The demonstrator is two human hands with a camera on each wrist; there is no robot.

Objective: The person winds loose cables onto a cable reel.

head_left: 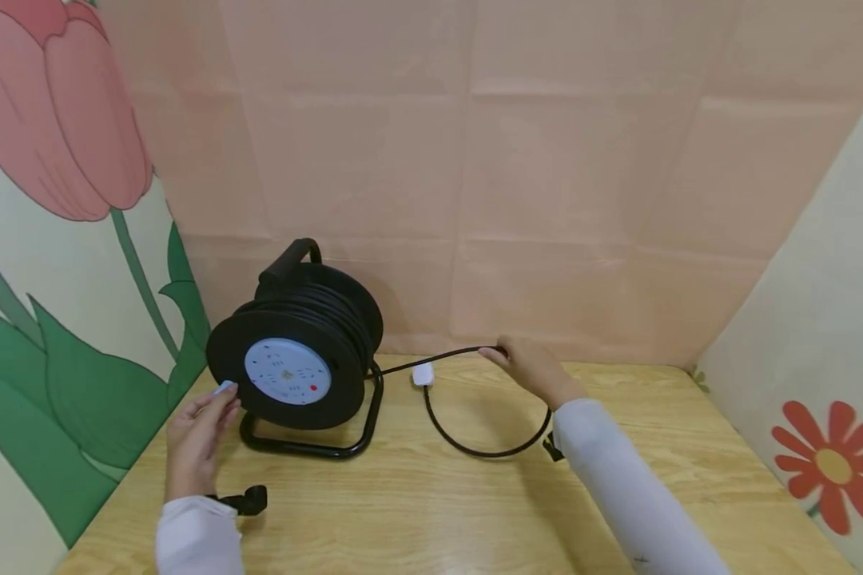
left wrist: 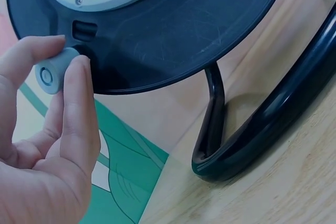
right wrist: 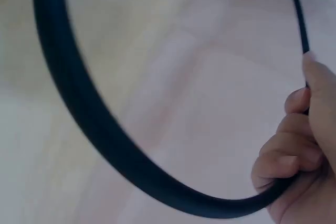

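A black cable reel (head_left: pixel 223 351) stands on its tubular frame at the left, dark cable wound round its drum and a pale socket plate (head_left: pixel 288 371) on its front. My left hand (head_left: pixel 200 439) pinches the small grey knob (left wrist: pixel 55 72) at the edge of the reel's face between thumb and fingers. Further right, my right hand (head_left: pixel 535 371) grips the black cable (head_left: pixel 439 357), its fingers curled round it. From that hand the cable runs taut back to the reel; its free part hangs in a loop that ends at a white plug (head_left: pixel 423 374) on the table.
The wooden table (head_left: pixel 403 511) meets a pinkish sheet (head_left: pixel 546 200) hanging behind. Painted flower panels flank it, a tulip (head_left: pixel 79 120) at left and a red flower (head_left: pixel 834 467) at right. The reel's carrying handle (head_left: pixel 288 262) rises on top.
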